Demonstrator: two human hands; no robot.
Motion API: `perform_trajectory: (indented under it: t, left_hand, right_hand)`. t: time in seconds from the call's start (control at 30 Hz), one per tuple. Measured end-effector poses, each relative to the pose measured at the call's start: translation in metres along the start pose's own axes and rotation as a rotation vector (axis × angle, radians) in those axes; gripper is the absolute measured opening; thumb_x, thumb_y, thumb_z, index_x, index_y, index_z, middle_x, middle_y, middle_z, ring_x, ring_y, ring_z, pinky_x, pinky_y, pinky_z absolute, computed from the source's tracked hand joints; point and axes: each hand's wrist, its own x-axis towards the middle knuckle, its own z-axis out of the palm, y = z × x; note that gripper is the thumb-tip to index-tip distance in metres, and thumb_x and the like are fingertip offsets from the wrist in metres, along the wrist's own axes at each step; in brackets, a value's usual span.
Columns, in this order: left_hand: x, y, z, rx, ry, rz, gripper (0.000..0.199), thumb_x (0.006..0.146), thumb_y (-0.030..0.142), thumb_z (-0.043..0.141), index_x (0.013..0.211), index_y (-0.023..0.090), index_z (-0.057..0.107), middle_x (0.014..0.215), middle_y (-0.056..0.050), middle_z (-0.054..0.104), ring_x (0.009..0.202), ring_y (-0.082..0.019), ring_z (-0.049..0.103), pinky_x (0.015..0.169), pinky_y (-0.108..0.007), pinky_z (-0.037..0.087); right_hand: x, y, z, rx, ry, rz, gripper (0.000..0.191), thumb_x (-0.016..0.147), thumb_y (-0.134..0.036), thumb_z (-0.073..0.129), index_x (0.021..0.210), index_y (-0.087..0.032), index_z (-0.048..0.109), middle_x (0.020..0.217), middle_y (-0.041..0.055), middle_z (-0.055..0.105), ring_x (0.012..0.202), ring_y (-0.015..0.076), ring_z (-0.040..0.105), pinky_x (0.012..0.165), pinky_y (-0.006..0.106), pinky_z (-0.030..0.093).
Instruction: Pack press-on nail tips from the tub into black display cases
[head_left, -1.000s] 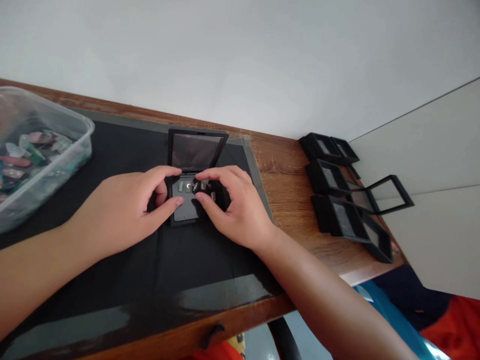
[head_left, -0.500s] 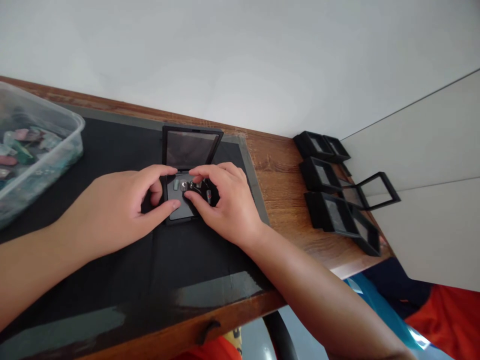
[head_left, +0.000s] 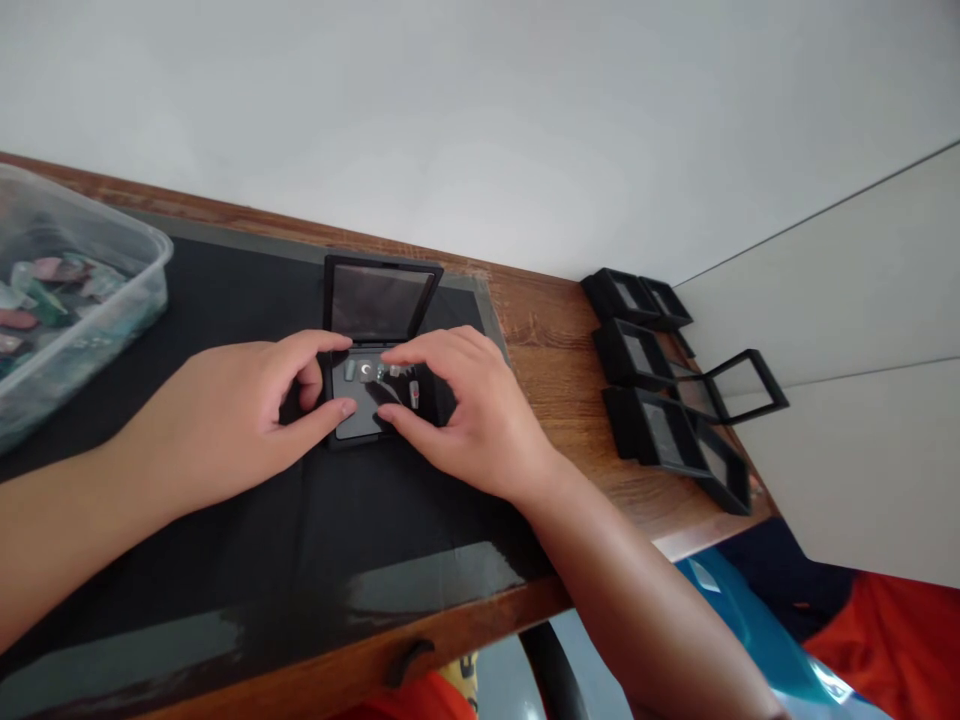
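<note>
Since half a second ago, your right hand's (head_left: 480, 420) thumb has shifted toward the near edge of the open black square case with clear film panels (head_left: 379, 300), widening its gap from the forefinger. Both your hands are spread, thumbs apart from forefingers; your left hand (head_left: 240, 410) is at the case's left edge. The case sits near the bench's (head_left: 555, 350) far edge, lid tilted up, with small polished grey and pale stones (head_left: 365, 371) lying in its base.

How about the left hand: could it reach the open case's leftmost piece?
Likely yes: the left hand has thumb and index finger parted beside the leftmost piece, with the lid raised.
</note>
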Motion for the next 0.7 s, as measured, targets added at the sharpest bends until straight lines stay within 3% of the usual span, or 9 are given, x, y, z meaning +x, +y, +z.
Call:
perform_trajectory:
  t: [0.2, 0.6, 0.7]
  left_hand:
    - [0.0, 0.001, -0.001, -0.004, -0.003, -0.001, 0.063, 0.09, 0.072, 0.054, 0.136, 0.032, 0.07, 0.08, 0.002, 0.07, 0.062, -0.021, 0.062, 0.063, -0.036, 0.041]
    - [-0.003, -0.002, -0.003, -0.01, 0.004, 0.028, 0.055, 0.092, 0.07, 0.056, 0.131, 0.034, 0.072, 0.077, 0.004, 0.072, 0.059, -0.019, 0.062, 0.059, -0.033, 0.041]
    - [-0.012, 0.007, -0.011, 0.0, 0.107, 0.021, 0.051, 0.098, 0.066, 0.054, 0.136, 0.038, 0.071, 0.087, 0.004, 0.075, 0.072, -0.02, 0.069, 0.071, -0.033, 0.048]
  right_hand:
    - [-0.002, 0.012, -0.023, -0.04, -0.114, 0.039, 0.029, 0.09, -0.02, 0.092, 0.116, -0.024, 0.079, 0.108, 0.0028, 0.085, 0.102, 0.0263, 0.075, 0.096, 0.042, 0.051]
    - [0.001, 0.026, -0.009, -0.055, -0.016, 0.026, 0.027, 0.094, -0.027, 0.09, 0.119, -0.023, 0.08, 0.117, 0.0059, 0.087, 0.109, 0.0285, 0.076, 0.103, 0.045, 0.053]
    - [0.002, 0.028, -0.007, -0.065, -0.026, 0.033, 0.028, 0.095, -0.029, 0.089, 0.121, -0.023, 0.08, 0.12, 0.0077, 0.086, 0.112, 0.03, 0.076, 0.104, 0.047, 0.053]
